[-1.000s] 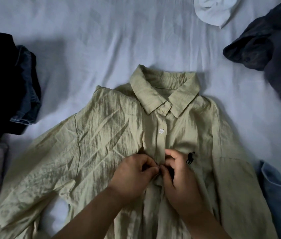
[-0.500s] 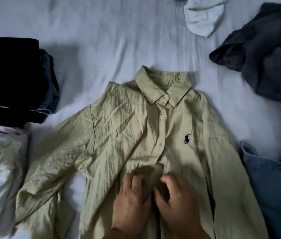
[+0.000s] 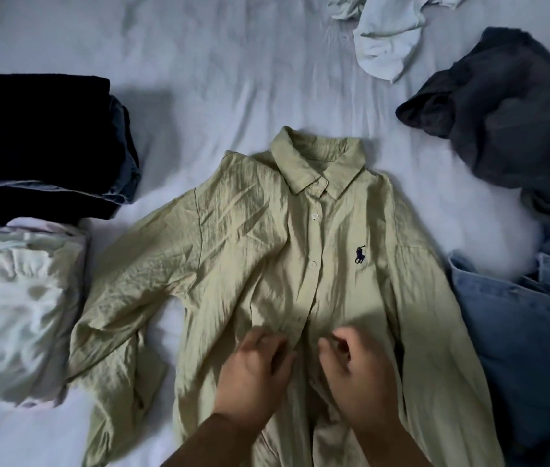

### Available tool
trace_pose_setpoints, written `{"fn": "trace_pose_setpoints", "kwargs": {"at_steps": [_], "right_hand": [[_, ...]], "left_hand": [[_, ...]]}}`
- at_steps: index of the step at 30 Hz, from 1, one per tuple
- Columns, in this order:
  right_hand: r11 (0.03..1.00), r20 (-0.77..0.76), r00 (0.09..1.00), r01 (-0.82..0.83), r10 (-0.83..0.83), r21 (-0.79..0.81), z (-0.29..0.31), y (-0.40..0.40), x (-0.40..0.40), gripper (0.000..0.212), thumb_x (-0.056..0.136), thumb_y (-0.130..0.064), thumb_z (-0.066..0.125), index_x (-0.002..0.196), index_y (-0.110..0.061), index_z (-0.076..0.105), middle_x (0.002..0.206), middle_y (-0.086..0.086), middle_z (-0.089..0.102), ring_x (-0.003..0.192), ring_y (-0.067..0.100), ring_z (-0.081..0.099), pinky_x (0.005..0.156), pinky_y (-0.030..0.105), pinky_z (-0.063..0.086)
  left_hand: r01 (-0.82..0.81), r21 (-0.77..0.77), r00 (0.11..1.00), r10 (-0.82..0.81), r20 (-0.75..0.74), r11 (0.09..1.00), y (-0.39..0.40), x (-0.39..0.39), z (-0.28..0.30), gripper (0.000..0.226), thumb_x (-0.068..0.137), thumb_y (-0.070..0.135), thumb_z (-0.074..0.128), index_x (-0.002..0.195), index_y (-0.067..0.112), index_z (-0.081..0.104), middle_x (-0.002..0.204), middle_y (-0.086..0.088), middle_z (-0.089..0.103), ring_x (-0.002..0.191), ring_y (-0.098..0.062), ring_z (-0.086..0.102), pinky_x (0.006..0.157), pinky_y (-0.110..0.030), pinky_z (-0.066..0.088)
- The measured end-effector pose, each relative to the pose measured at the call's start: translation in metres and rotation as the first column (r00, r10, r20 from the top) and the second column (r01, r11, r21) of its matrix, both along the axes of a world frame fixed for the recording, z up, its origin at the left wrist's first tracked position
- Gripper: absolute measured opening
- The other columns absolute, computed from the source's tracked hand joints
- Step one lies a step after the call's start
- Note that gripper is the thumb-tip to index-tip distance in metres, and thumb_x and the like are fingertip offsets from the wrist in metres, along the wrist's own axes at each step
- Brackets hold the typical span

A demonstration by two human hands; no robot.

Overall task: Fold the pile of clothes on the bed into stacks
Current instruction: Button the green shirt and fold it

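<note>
A pale green button-up shirt (image 3: 250, 251) lies face up and spread out on the white bed sheet (image 3: 216, 79), collar away from me, with a small dark logo on its chest. Its upper buttons are fastened. My left hand (image 3: 253, 375) and my right hand (image 3: 358, 379) sit side by side on the lower part of the button strip. Their fingers are curled in and pinch the fabric on either side of the strip. The shirt's hem is out of view below.
On the left stands a folded stack of dark clothes (image 3: 37, 139), with a folded white stack (image 3: 14, 308) in front of it. Unfolded at the right lie a dark grey garment (image 3: 509, 112) and blue denim (image 3: 519, 348). A white garment (image 3: 388, 38) lies at the top.
Both hands moved down the button strip from the chest to the lower front. They lay flat half a second ago and now curl onto the fabric. The view widened.
</note>
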State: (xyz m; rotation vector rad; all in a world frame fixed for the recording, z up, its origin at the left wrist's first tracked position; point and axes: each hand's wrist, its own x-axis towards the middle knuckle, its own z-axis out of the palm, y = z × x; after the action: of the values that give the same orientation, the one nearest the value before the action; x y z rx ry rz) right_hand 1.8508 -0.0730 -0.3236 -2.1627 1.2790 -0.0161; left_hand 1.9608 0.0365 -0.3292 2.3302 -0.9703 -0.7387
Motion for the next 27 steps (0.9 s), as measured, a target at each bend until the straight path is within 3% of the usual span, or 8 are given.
{"fn": "trace_pose_setpoints", "kwargs": {"at_steps": [2,5,9,10,14,19,23,27], "right_hand": [[0.987,0.132,0.984,-0.101,0.118,-0.125,0.0,-0.005,0.012,0.023,0.084,-0.032,0.051,0.087,-0.017,0.068,0.079,0.002,0.064,0.074,0.024,0.061,0.065,0.03,0.048],[0.974,0.108,0.974,-0.185,0.2,-0.133,-0.015,-0.016,0.027,0.019,0.078,-0.022,0.054,0.087,-0.016,0.069,0.082,0.006,0.065,0.074,0.028,0.063,0.061,0.03,0.051],[0.979,0.054,0.979,-0.194,0.197,-0.066,-0.04,-0.022,0.029,0.016,0.077,-0.017,0.064,0.092,-0.011,0.066,0.087,0.009,0.065,0.088,0.032,0.06,0.073,0.039,0.052],[0.982,0.06,0.981,-0.18,0.183,-0.065,-0.045,-0.023,0.027,0.017,0.076,-0.014,0.067,0.094,-0.011,0.066,0.09,0.008,0.065,0.091,0.031,0.059,0.075,0.038,0.051],[0.977,0.136,0.971,-0.185,0.199,-0.11,-0.055,-0.023,0.021,0.02,0.07,-0.007,0.07,0.089,-0.011,0.066,0.085,0.007,0.065,0.084,0.031,0.061,0.07,0.035,0.051],[0.957,0.168,0.951,-0.231,0.26,-0.176,-0.06,-0.022,0.015,0.016,0.068,-0.008,0.06,0.082,-0.014,0.065,0.081,0.003,0.06,0.079,0.028,0.059,0.067,0.033,0.047],[0.986,0.355,0.923,-0.114,0.15,-0.121,-0.062,-0.017,0.013,0.013,0.074,-0.011,0.059,0.082,-0.013,0.069,0.082,0.001,0.061,0.077,0.021,0.061,0.073,0.032,0.046],[0.996,0.464,0.884,-0.029,0.064,-0.081,-0.055,-0.012,0.016,0.01,0.075,-0.013,0.063,0.079,-0.014,0.072,0.082,-0.002,0.06,0.077,0.007,0.056,0.075,0.015,0.044]], "left_hand": [[-0.043,-0.076,0.998,0.047,0.051,0.996,-0.011,0.002,-0.005,0.021,0.081,0.043,0.048,0.089,0.028,0.061,0.087,0.004,0.058,0.066,-0.018,0.062,0.053,-0.027,0.048],[-0.091,-0.098,0.993,0.098,0.065,0.991,-0.035,0.001,-0.011,0.025,0.081,0.033,0.051,0.093,0.016,0.063,0.093,-0.004,0.057,0.073,-0.025,0.062,0.061,-0.026,0.044],[-0.117,0.088,0.987,0.106,0.12,0.989,-0.05,-0.004,-0.021,0.025,0.086,0.021,0.057,0.109,0.011,0.058,0.109,-0.008,0.056,0.099,-0.029,0.057,0.078,-0.035,0.044],[-0.112,0.116,0.985,0.095,0.14,0.987,-0.051,-0.004,-0.022,0.024,0.084,0.02,0.058,0.106,0.011,0.06,0.107,-0.008,0.058,0.097,-0.029,0.058,0.076,-0.036,0.046],[-0.123,0.037,0.977,0.114,0.18,0.992,-0.045,-0.004,-0.034,0.019,0.068,0.023,0.054,0.076,0.014,0.068,0.074,-0.005,0.063,0.059,-0.027,0.064,0.046,-0.03,0.049],[-0.118,-0.01,0.968,0.117,0.22,0.993,-0.038,-0.008,-0.043,0.036,0.073,0.042,0.047,0.083,0.015,0.069,0.077,-0.003,0.063,0.066,-0.026,0.064,0.054,-0.032,0.053],[-0.163,-0.144,0.965,0.188,0.183,0.976,-0.034,-0.007,-0.045,0.031,0.077,0.037,0.046,0.078,0.016,0.069,0.074,-0.002,0.064,0.061,-0.026,0.064,0.051,-0.032,0.053],[-0.159,-0.214,0.968,0.195,0.158,0.964,-0.03,-0.006,-0.042,0.028,0.079,0.036,0.048,0.077,0.016,0.067,0.071,0.0,0.065,0.06,-0.019,0.063,0.049,-0.026,0.048]]}}
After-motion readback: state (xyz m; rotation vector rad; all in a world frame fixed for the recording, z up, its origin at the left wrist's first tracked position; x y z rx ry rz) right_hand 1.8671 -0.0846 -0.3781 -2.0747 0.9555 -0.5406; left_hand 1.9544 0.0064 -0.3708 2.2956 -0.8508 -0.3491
